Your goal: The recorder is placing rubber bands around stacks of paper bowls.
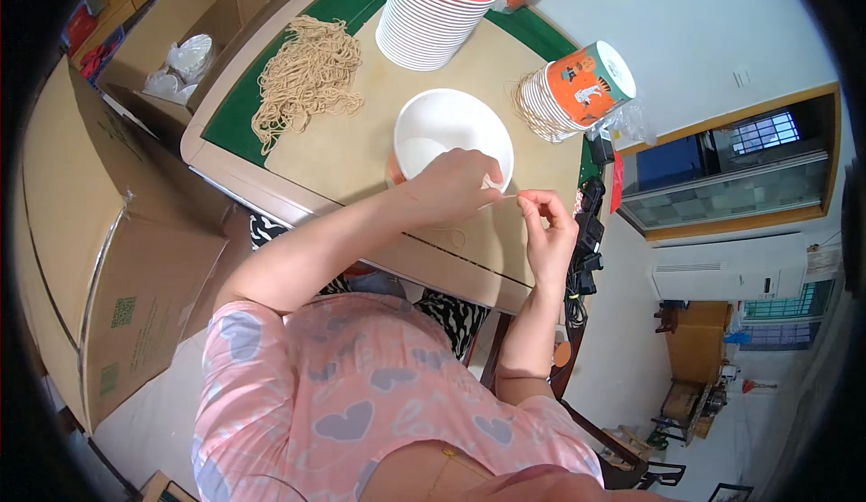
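A white paper cup (431, 119) with an orange outside stands in front of me on the table, its mouth facing up toward me. My left hand (451, 184) is bent over the cup's near rim, closed, with fingertips at the rim's right side. From there a short piece of beige string (509, 196) runs to my right hand (548, 231), which pinches it between thumb and fingers just right of the cup. A thin loop of string (458, 237) hangs below my left hand near the table edge.
Behind the cup lies a tangled heap of beige string (311, 73). Tall stacks of paper cups (433, 24) stand at the back; a shorter stack (586, 87) has string around it. Black power adapters (588, 231) line the right edge. Cardboard boxes (117, 258) stand left.
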{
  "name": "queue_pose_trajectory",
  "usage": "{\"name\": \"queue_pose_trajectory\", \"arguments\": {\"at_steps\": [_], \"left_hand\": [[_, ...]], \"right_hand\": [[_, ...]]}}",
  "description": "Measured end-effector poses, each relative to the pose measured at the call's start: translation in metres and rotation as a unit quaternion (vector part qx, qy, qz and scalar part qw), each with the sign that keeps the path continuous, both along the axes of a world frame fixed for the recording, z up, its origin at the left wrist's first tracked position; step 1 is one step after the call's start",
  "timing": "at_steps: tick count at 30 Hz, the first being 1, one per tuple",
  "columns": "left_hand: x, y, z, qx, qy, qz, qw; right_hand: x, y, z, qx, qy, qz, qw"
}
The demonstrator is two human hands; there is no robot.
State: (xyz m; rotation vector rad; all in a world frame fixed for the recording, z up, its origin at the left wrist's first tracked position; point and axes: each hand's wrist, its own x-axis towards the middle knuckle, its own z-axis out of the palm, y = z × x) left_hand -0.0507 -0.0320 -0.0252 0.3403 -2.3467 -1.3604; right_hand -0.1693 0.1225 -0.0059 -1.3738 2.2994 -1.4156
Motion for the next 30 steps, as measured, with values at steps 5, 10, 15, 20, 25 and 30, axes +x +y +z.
{"name": "queue_pose_trajectory", "arguments": {"at_steps": [5, 10, 15, 20, 25, 30], "left_hand": [[0.001, -0.012, -0.006, -0.289, -0.057, 0.043, 0.955], [-0.007, -0.016, 0.007, -0.070, -0.030, -0.028, 0.997], [-0.006, -0.026, 0.026, 0.232, -0.113, -0.120, 0.959], [-0.006, -0.037, 0.032, 0.336, -0.225, -0.127, 0.906], [-0.017, -0.041, 0.013, 0.456, -0.247, -0.175, 0.837], [-0.023, -0.043, 0.003, 0.463, -0.242, -0.156, 0.838]], "right_hand": [[0.004, -0.002, 0.002, 0.021, 0.037, 0.014, 0.999], [0.020, -0.014, -0.009, -0.059, 0.051, 0.050, 0.996], [0.018, -0.021, -0.026, -0.077, 0.021, 0.052, 0.995], [0.021, -0.027, -0.029, -0.114, -0.035, 0.014, 0.993], [0.025, -0.030, -0.026, -0.125, 0.125, 0.035, 0.984], [0.036, -0.023, -0.025, -0.115, 0.133, 0.027, 0.984]]}}
